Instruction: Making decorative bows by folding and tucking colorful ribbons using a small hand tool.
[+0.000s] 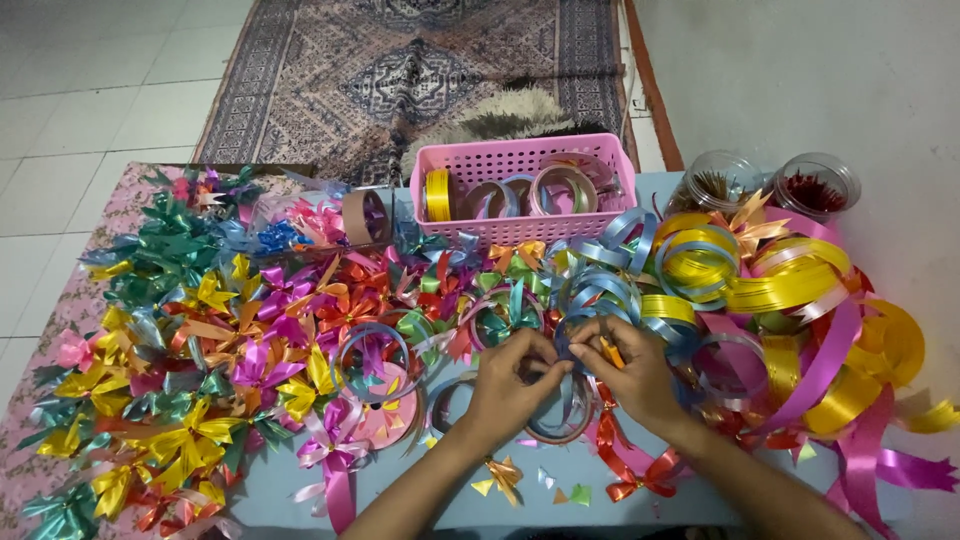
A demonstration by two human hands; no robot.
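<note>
My left hand (512, 388) and my right hand (628, 372) meet at the middle of the table, fingertips pinching a loop of light blue ribbon (575, 335) between them. An orange-handled tool (611, 352), seemingly scissors, sits in my right hand's grip. Under the hands lies a roll of tape (560, 425). A coil of light blue ribbon (600, 290) rises just behind the fingers.
A heap of finished ribbon bows (200, 350) in many colours covers the left side. Loose yellow and pink ribbon coils (800, 300) pile at the right. A pink basket (515, 190) of ribbon rolls stands behind, two clear jars (770, 185) at back right. Small ribbon scraps (560, 490) lie near the front edge.
</note>
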